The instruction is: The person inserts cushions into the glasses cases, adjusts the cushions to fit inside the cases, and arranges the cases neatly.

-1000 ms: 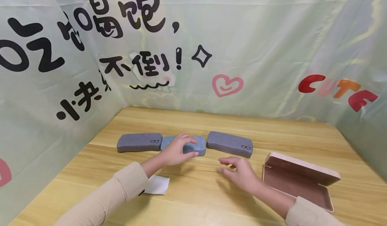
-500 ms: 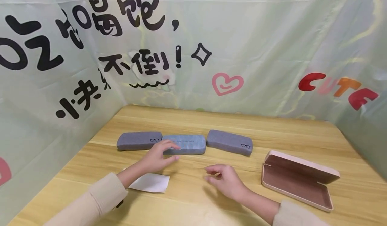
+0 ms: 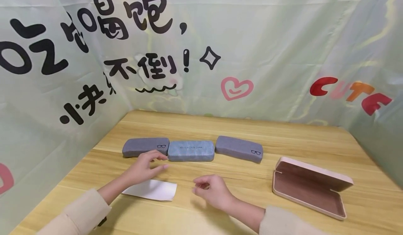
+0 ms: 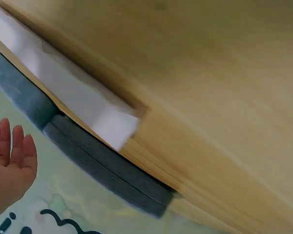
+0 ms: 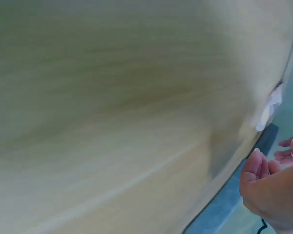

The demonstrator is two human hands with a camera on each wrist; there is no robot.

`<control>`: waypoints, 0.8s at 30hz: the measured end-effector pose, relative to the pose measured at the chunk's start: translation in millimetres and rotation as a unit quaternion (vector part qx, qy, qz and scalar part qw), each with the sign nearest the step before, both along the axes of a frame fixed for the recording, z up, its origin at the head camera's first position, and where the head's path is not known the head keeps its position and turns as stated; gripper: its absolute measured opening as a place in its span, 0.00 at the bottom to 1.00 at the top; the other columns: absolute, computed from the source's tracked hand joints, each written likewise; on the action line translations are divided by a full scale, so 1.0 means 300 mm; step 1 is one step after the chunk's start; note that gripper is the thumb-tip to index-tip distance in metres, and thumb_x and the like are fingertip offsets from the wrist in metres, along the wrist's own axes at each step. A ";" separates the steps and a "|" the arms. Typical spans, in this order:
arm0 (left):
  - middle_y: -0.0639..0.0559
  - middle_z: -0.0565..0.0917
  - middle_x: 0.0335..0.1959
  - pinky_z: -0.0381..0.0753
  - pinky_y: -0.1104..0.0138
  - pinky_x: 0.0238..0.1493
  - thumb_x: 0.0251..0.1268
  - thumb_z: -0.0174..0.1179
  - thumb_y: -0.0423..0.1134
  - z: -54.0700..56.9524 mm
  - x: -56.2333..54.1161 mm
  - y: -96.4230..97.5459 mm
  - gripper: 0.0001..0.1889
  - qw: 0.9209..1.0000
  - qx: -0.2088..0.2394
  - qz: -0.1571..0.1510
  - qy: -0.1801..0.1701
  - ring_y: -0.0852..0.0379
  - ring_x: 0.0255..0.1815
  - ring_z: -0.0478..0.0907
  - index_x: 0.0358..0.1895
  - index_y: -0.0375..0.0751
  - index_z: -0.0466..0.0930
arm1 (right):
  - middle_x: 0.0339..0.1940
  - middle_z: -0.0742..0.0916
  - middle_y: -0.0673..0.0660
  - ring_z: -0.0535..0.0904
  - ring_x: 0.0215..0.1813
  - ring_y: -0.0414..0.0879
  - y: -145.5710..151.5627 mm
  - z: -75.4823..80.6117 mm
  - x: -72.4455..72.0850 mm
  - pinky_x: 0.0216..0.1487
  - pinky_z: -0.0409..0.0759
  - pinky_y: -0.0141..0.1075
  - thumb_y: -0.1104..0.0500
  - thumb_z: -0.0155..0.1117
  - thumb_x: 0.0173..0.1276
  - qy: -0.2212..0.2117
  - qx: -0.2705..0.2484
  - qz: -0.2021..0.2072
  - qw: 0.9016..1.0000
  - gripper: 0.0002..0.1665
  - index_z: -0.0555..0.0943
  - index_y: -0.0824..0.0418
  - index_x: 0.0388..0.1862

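My left hand point(image 3: 141, 168) hovers over the near side of the left grey-purple glasses case point(image 3: 138, 144), its fingers loosely bent around nothing. Below that hand lies a white sheet point(image 3: 157, 190), partly covered by the wrist in the head view. A blue glasses case point(image 3: 191, 150) with small lettering is in the middle of the row. My right hand point(image 3: 215, 192) is held above the table to the right of the sheet, fingers loosely curled and holding nothing. Both hands point(image 5: 273, 190) show at the right edge of the right wrist view.
Another grey-purple glasses case point(image 3: 239, 148) ends the row on the right. At the table's right side, a pink glasses case point(image 3: 310, 194) stands with its lid up and brown lining showing. Printed fabric point(image 3: 267, 53) encloses the wooden table point(image 3: 302, 140) at back and sides.
My left hand has moved left and nearer, away from the blue glasses case, uncovering it. My right hand has shifted left towards the white sheet. The glasses cases have stayed in place.
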State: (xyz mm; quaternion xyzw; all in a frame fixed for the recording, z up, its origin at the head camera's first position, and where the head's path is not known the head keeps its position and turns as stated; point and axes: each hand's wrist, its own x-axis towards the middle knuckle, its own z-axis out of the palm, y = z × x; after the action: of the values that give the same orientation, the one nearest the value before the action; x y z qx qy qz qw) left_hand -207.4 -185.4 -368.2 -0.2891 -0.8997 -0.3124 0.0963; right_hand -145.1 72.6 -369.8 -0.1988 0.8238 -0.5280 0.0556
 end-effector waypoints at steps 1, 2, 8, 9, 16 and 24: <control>0.50 0.83 0.40 0.77 0.59 0.42 0.58 0.63 0.42 -0.001 0.003 -0.011 0.12 1.000 -0.003 0.004 -0.002 0.51 0.43 0.78 0.42 0.39 0.81 | 0.35 0.85 0.64 0.79 0.36 0.47 -0.012 0.004 -0.001 0.34 0.76 0.25 0.63 0.66 0.57 -0.003 -0.001 0.001 1.000 0.17 0.81 0.75 0.42; 0.50 0.83 0.41 0.77 0.60 0.41 0.58 0.63 0.42 -0.003 0.006 -0.023 0.13 1.000 -0.006 0.008 -0.008 0.51 0.43 0.78 0.42 0.39 0.81 | 0.35 0.85 0.64 0.79 0.37 0.46 -0.024 0.008 -0.002 0.34 0.76 0.25 0.64 0.66 0.57 -0.007 -0.002 0.000 1.000 0.17 0.81 0.75 0.42; 0.51 0.83 0.41 0.76 0.65 0.39 0.59 0.62 0.44 -0.007 0.023 -0.091 0.13 0.998 -0.019 0.038 -0.038 0.53 0.42 0.78 0.42 0.40 0.81 | 0.37 0.85 0.63 0.76 0.37 0.43 -0.084 0.012 -0.010 0.35 0.75 0.26 0.64 0.67 0.55 -0.036 -0.004 -0.007 0.999 0.17 0.81 0.74 0.42; 0.51 0.83 0.41 0.76 0.66 0.39 0.59 0.62 0.45 -0.006 0.025 -0.101 0.13 0.998 -0.020 0.041 -0.041 0.53 0.42 0.78 0.43 0.40 0.81 | 0.37 0.85 0.63 0.77 0.37 0.44 -0.092 0.010 -0.011 0.36 0.76 0.27 0.64 0.67 0.56 -0.039 -0.003 -0.008 0.999 0.17 0.81 0.74 0.42; 0.50 0.83 0.41 0.76 0.68 0.38 0.59 0.62 0.44 -0.002 0.035 -0.159 0.14 0.997 -0.013 0.045 -0.063 0.53 0.41 0.78 0.43 0.39 0.81 | 0.38 0.85 0.63 0.77 0.38 0.45 -0.136 0.000 -0.026 0.37 0.77 0.31 0.64 0.67 0.56 -0.046 0.004 -0.022 0.999 0.17 0.81 0.74 0.42; 0.45 0.83 0.41 0.77 0.71 0.34 0.56 0.65 0.44 -0.025 0.036 -0.229 0.17 0.994 -0.032 -0.015 -0.099 0.63 0.39 0.77 0.43 0.35 0.80 | 0.33 0.83 0.61 0.74 0.33 0.41 -0.165 -0.005 -0.046 0.32 0.75 0.27 0.67 0.68 0.53 -0.040 0.006 -0.028 0.999 0.18 0.80 0.76 0.42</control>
State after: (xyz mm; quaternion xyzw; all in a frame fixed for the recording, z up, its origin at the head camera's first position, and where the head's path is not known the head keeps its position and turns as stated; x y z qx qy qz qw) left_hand -196.5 -254.0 -375.8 -0.2732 -0.9098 -0.3123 -0.0077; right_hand -159.0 23.2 -371.2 -0.1537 0.8293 -0.5320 0.0750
